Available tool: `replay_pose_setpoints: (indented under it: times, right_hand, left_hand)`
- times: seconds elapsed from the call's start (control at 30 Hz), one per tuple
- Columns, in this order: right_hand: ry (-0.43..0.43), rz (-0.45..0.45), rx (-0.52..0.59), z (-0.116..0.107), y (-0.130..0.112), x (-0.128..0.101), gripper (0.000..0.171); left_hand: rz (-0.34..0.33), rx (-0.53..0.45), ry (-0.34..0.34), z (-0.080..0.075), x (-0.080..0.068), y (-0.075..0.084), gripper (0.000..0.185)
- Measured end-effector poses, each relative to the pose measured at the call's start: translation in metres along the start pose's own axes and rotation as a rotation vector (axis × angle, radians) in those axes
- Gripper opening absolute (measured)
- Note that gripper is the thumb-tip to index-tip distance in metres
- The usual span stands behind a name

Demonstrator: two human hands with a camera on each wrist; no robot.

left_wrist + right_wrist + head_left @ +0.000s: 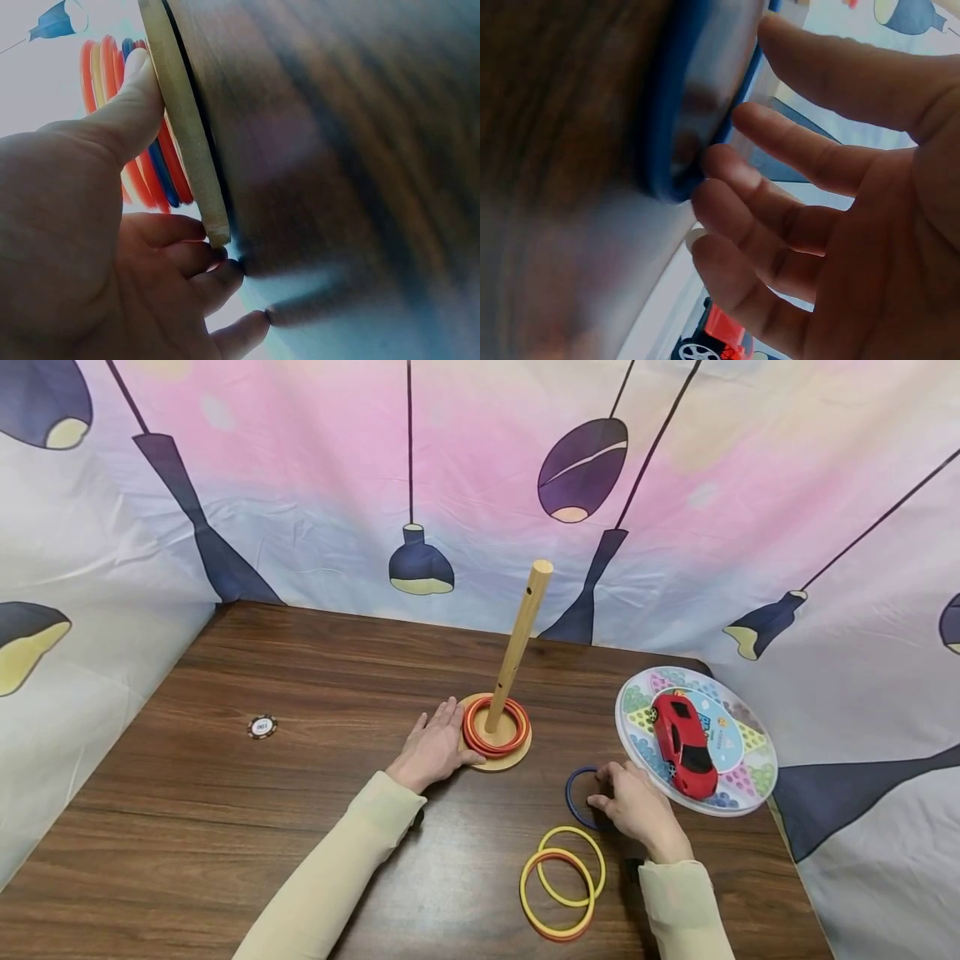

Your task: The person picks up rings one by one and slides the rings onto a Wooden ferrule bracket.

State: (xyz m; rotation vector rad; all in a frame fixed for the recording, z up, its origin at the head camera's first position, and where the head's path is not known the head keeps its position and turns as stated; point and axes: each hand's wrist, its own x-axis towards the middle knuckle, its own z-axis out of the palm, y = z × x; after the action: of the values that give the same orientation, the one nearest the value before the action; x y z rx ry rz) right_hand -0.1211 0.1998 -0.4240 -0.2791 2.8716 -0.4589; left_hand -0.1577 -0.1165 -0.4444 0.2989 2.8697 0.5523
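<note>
Left hand [433, 745]: fingers straight, thumb pressing wooden base [517, 757] rim beside stacked rings [496, 727]. Right hand [636, 802]: fingers loosely spread, tips touching blue ring [573, 795] flat on counter [300, 793].

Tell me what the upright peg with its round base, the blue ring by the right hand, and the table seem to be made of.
Pale upright peg with round base: apparently unfinished light wood, matte with faint grain. Thin blue ring: probably plastic, with a smooth, evenly coloured, slightly glossy rim in the right wrist view. Dark brown table: wood or wood-look laminate; streaked grain, low sheen, cannot tell which.
</note>
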Motion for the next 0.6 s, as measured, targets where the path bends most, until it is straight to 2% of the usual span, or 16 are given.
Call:
replay_pose_setpoints:
  times: [0.3, 0.6]
  right_hand:
    - [0.099, 0.065, 0.014, 0.0041, 0.0049, 0.0013, 0.034]
    - [0.084, 0.070, -0.028, 0.0066, 0.0096, 0.0019, 0.016]
  left_hand:
    - [-0.007, -0.022, -0.012, 0.0024, 0.0004, -0.0022, 0.098]
    - [-0.005, 0.023, 0.001, 0.0024, -0.0002, -0.0018, 0.098]
